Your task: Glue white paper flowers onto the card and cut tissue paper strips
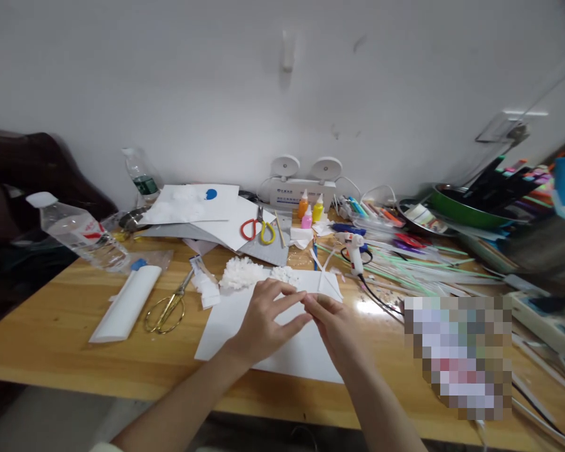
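One white sheet [289, 358] below your left hand [272, 321], thumb and index parted, and right hand [333, 319], fingertips pinched, can't tell on what; white fluff [241, 274], ten o'clock.

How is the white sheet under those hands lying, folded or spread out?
Spread out: the white sheet lies flat on the wooden table, with no fold visible in its uncovered parts.

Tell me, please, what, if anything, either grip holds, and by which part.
Cannot be told: left grip and right grip meet above the paper; nothing between them shows clearly.
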The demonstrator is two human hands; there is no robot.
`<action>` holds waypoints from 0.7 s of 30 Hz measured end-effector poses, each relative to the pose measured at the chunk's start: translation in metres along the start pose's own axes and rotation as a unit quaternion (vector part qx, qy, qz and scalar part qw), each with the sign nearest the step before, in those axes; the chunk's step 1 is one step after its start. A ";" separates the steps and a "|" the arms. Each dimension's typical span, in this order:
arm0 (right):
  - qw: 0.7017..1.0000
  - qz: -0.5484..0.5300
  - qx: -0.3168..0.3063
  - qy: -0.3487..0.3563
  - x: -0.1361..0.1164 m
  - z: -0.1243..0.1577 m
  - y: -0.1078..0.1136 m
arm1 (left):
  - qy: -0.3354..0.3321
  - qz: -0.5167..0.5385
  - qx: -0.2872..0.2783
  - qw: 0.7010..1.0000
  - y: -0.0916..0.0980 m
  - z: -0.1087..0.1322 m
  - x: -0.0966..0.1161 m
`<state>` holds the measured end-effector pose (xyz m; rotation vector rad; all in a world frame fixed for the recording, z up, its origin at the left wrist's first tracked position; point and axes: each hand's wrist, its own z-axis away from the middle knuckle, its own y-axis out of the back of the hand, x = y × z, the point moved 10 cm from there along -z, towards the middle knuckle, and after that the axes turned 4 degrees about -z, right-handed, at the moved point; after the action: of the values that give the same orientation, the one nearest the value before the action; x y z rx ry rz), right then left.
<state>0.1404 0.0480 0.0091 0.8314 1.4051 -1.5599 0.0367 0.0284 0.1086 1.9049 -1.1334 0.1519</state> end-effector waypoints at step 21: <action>0.970 0.227 0.072 0.056 -0.038 0.001 0.054 | 0.185 -0.382 -0.116 0.898 0.117 0.005 -0.179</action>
<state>0.2055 0.0532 0.0205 1.2479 1.0846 -1.2827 -0.1562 0.1192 0.0890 1.8611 -0.0970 -0.0589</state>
